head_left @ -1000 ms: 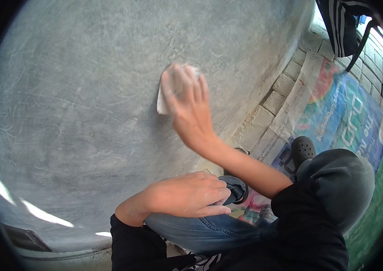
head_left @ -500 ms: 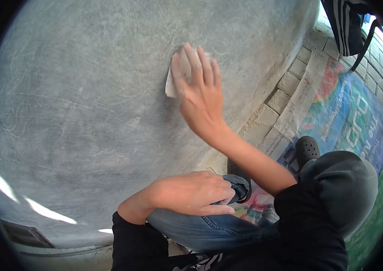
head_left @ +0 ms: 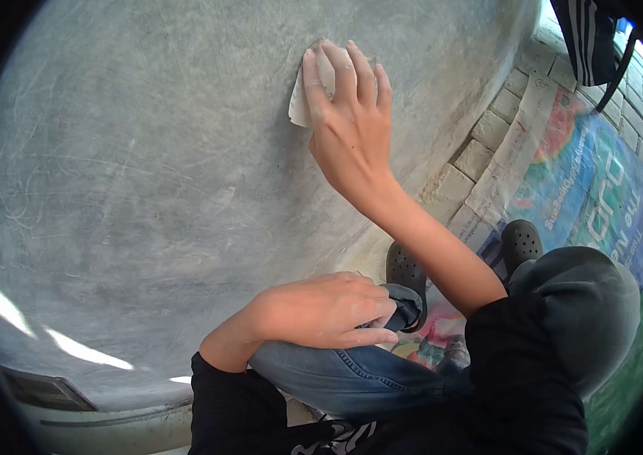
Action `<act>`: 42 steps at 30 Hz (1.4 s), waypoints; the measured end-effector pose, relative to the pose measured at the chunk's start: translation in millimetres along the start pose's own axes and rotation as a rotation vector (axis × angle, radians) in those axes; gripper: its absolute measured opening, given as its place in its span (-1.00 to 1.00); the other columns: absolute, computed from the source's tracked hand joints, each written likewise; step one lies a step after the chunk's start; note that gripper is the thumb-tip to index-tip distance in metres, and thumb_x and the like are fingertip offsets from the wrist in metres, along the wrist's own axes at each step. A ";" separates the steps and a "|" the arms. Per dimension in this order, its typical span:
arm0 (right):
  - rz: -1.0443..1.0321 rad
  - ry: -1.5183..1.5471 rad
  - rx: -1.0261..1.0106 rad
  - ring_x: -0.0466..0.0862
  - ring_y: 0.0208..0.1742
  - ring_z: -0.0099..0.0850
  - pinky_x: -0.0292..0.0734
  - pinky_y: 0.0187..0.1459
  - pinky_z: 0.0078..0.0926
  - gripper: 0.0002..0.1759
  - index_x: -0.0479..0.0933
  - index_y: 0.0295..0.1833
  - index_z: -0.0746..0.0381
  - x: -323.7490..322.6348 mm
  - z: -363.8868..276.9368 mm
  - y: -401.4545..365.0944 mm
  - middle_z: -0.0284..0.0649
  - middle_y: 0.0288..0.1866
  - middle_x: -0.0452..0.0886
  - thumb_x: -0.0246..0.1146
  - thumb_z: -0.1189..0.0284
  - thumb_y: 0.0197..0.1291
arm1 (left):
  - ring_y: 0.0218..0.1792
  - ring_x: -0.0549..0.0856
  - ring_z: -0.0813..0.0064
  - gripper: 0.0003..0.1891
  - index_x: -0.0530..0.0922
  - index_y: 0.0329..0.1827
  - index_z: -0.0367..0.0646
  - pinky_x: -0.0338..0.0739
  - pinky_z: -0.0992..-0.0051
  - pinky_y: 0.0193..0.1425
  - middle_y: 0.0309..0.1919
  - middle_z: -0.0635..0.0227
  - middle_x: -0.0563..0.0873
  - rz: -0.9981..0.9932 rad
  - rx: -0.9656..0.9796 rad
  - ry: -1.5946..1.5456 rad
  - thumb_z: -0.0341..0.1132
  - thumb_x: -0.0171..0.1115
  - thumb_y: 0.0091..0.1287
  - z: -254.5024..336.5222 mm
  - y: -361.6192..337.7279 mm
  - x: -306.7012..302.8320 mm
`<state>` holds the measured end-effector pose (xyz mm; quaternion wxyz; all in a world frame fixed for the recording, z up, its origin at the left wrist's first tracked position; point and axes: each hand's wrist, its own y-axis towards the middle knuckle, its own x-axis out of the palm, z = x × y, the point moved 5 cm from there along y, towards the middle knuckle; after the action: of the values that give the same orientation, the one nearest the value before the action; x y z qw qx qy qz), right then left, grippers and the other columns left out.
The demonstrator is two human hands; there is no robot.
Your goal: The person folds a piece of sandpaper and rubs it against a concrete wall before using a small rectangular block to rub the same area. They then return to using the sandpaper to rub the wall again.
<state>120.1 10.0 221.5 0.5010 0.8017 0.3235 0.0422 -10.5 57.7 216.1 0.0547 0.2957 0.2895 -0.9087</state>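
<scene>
My right hand (head_left: 352, 129) presses a pale piece of sandpaper (head_left: 300, 105) flat against the large grey surface (head_left: 147, 174). Its fingers are slightly spread over the sheet, and whitish dust coats the fingertips. One corner of the sandpaper sticks out to the left of the hand; the rest lies under the fingers. The grey surface is curved and marked with fine scratches and swirls. My left hand (head_left: 325, 312) rests over my bent knee in blue jeans (head_left: 337, 371), holding nothing. Its thumb stands apart from the fingers, which droop over the knee with the tips partly hidden.
A printed banner (head_left: 564, 174) covers pale paving bricks (head_left: 475, 161) on the right. My dark clogs (head_left: 522, 241) stand on it. A black striped cloth (head_left: 585, 42) hangs at the upper right. Lower left, a dark rectangular frame (head_left: 45, 390) adjoins the grey surface.
My right hand has slid the sandpaper up and slightly right along the grey surface. The left hand stays on the knee, and the view has shifted a little.
</scene>
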 end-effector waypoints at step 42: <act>-0.062 0.105 0.092 0.24 0.35 -0.06 0.01 0.30 0.24 -0.43 0.40 0.24 0.24 -0.5 7.6 -9.1 -0.06 0.27 0.31 0.16 0.51 0.01 | -0.14 0.58 0.09 -0.58 0.43 0.12 -0.23 0.45 0.26 -0.01 -0.26 0.08 0.62 0.007 -0.043 -0.001 -0.09 0.07 0.37 -7.8 -3.9 -4.5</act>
<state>118.3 6.4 210.3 0.4472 0.8100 0.3754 0.0537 -3.9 64.9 215.5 0.0641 0.2949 0.3078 -0.9023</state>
